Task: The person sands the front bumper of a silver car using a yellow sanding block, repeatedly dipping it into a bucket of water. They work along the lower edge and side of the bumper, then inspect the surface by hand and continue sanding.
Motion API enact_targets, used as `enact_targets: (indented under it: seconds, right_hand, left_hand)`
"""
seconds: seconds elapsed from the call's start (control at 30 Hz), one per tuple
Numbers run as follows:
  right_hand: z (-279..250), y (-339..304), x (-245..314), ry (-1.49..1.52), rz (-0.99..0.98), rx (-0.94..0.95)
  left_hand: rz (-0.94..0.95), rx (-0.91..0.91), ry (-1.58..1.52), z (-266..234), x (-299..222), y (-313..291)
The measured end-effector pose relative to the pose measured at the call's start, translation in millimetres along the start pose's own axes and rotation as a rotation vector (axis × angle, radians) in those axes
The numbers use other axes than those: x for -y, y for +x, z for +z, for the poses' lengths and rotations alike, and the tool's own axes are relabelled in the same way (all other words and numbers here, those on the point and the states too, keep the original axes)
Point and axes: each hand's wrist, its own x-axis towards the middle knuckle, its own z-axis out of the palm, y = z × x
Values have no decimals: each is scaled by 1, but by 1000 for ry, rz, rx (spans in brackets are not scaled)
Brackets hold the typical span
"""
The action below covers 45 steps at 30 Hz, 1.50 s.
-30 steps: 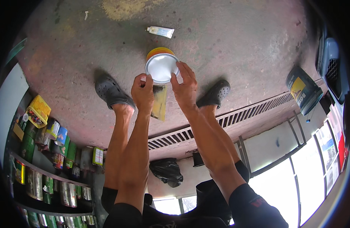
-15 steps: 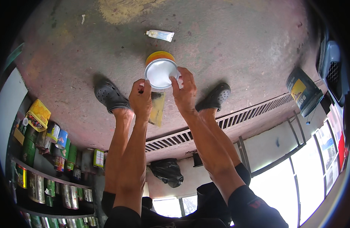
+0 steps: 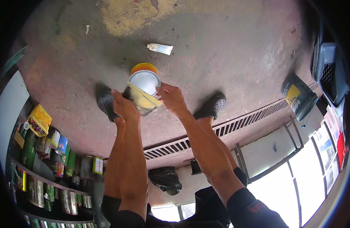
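Observation:
A round yellow-orange tin (image 3: 144, 68) with a silvery top (image 3: 144, 81) is in front of me, between my feet. My right hand (image 3: 172, 99) is closed, thumb and fingers pinching the right side of its rim. A flat, stained yellow-and-grey plate (image 3: 142, 100) tilts against the near side of the tin and covers part of its top. At the plate's left edge, my left hand (image 3: 124, 105) is closed on it, with some fingers hidden. Beyond the tin, a small white tube (image 3: 159, 48) lies on the floor.
My feet in dark clogs (image 3: 106, 104) stand on either side. A floor grate (image 3: 235, 121) runs behind them. Shelves (image 3: 55, 182) of cans are at the left, with a yellow container (image 3: 39, 119) on top. A dark bucket (image 3: 299, 97) lies tilted at the right.
My left hand has left the tin's rim and moved left and down, raising the plate from the floor against the tin. My right hand stays at the rim. The view has shifted slightly.

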Motion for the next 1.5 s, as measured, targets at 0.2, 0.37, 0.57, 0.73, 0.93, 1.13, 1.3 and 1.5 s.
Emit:
enact_targets:
  seconds: [0.2, 0.37, 0.57, 0.73, 0.93, 1.13, 1.3, 1.5]
  right_hand:
    - [17, 58, 61, -395, -520, -508]
    - [15, 78, 88, -813, -511, -635]
    - [29, 42, 61, -468, -525, -613]
    - [75, -5, 43, -486, -667, -439]
    - [28, -113, 61, -122, -545, -416]
    - [-113, -253, -24, -236, -309, -463]
    - [-215, -418, -67, -367, -95, -555]
    - [-236, -576, -123, -149, -77, -685]
  left_hand:
    - [162, -8, 91, 21, -66, 33]
    - [118, 96, 91, 16, -67, 47]
    - [91, 176, 181, -1, -46, 42]
    - [-184, 286, 0, -17, -30, -9]
    - [-53, 450, 131, -123, -10, -15]
    - [-50, 409, 675, -213, -23, -52]
    - [36, 585, 977, -195, -85, -217]
    - [729, 1054, 1646, -258, -45, -297]
